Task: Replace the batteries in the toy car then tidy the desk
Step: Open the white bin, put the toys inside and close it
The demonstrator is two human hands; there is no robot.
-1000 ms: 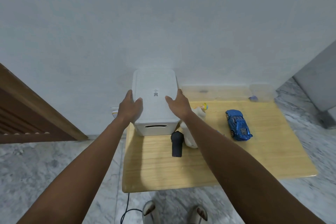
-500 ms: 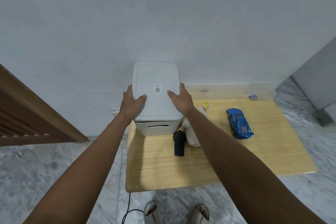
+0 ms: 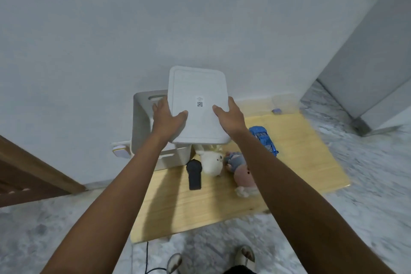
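The white lid (image 3: 198,104) is gripped at its 2 long edges by the left hand (image 3: 168,118) and the right hand (image 3: 231,118), thumbs laid on top, and is held clear above the open white storage box (image 3: 144,127). The lid should be kept level and set down on bare desk (image 3: 300,151), away from the toys. The contents of the box cannot be made out. The blue toy car (image 3: 263,140) lies on the desk just right of the right forearm, untouched.
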